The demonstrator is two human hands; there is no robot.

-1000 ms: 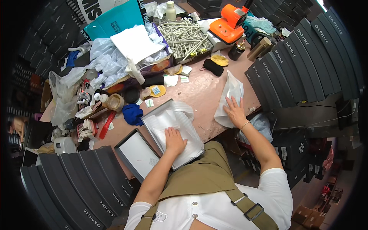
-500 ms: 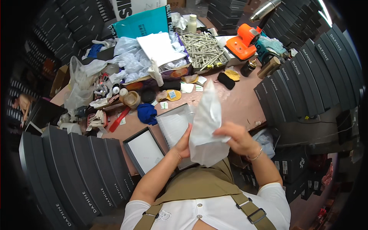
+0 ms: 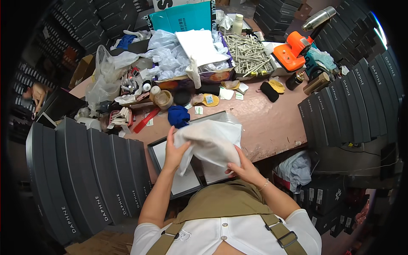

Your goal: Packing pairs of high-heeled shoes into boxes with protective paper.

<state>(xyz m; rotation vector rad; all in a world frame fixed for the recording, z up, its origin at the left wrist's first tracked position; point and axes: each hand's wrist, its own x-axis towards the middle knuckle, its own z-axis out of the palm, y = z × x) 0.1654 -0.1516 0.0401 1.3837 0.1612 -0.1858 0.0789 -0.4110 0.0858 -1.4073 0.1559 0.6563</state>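
A soft white bag or wrap (image 3: 221,142) is stretched between my two hands above the desk. A faint beige tint shows in its upper part; whether something lies inside I cannot tell. My left hand (image 3: 174,153) pinches its left end between thumb and fingers. At the lower right end, my right hand (image 3: 245,168) grips the edge. Beneath lie two dark grey box halves with white insides: the left one (image 3: 185,182) shows its white bottom, while the right one (image 3: 212,115) is mostly covered by the wrap.
Tall stacks of dark grey boxes stand left (image 3: 76,170) and right (image 3: 352,102). Across the back of the desk are a carton of crumpled white paper (image 3: 165,46), a tray of pale sticks (image 3: 248,53) and an orange heat tool (image 3: 291,55). A blue cloth (image 3: 178,116) lies beyond my left hand.
The white wrap has gone from hanging upright to lying spread sideways, lower and to the left. My left hand has moved left and up; my right hand has shifted down and left.
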